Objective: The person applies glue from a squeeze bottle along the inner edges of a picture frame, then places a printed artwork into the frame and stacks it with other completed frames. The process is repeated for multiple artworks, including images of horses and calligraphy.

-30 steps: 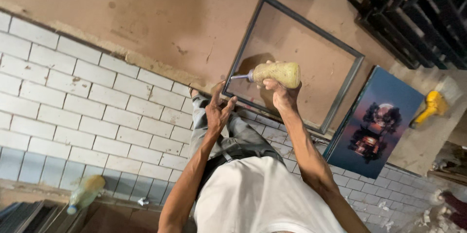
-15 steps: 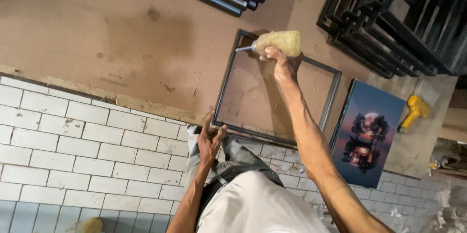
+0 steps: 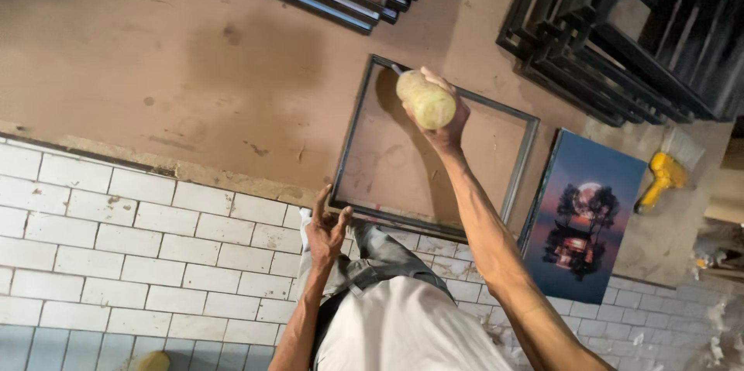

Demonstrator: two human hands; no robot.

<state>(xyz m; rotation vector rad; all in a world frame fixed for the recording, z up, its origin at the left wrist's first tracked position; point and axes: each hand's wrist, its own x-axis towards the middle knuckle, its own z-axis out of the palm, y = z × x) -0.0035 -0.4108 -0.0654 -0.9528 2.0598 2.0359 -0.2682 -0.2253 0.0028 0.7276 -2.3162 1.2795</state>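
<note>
A big brown surface (image 3: 155,69) fills the view, edged by white tiles (image 3: 101,239). On it lies an open dark frame (image 3: 527,156), with a stack of black frames (image 3: 620,30) well beyond and a moonlit picture (image 3: 583,216) just beside its right rail. The left hand (image 3: 328,230), fingers spread, presses on the frame's near corner. The right hand (image 3: 448,125) is wrapped around a yellowish bottle (image 3: 425,98), nozzle down at the frame's far rail. A yellow tool (image 3: 660,177) lies off right.
</note>
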